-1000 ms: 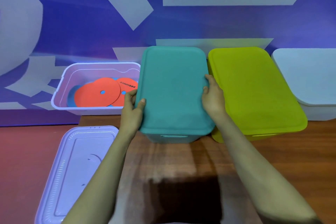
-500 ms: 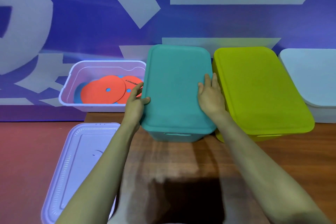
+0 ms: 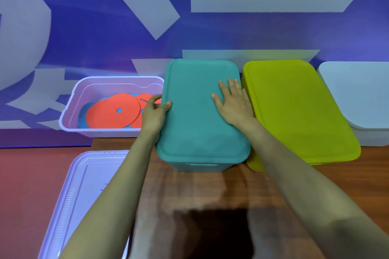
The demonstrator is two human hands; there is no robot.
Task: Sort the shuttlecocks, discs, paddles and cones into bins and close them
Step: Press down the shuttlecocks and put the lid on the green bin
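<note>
Teal lid (image 3: 195,115) sits on the teal bin (image 3: 202,167) at 12 o'clock, straight ahead of the person, its long axis running 12 to 6. It looks seated all round, though the far edge is too flat to the camera to judge. The left hand (image 3: 153,114) holds the lid's 9 o'clock edge, thumb on top and fingers curled down over the rim. The right hand (image 3: 233,105) lies flat on the lid toward its 3 o'clock side, fingers straight and slightly spread, pressing down.

At 1 o'clock, just beside the teal bin, stands the lime-green bin (image 3: 294,111) with its lid on; at 2 o'clock a pale bin (image 3: 357,94) is also covered. Only the lavender bin (image 3: 117,78) at 10 o'clock is open, with orange discs (image 3: 111,113) lying flat inside, overlapping.

Its cover, the lavender lid (image 3: 84,191), lies on the table (image 3: 189,191) at 8 o'clock, partly under the left forearm and partly out of view at the bottom. By my reading, closing the lavender bin is what remains. The left hand is clearly the nearer one to both lid and bin. The lid's long axis runs roughly 12 to 6, while the bin appears to lie crosswise, 9 to 3, so the lid probably needs a quarter turn before it goes on.
</note>
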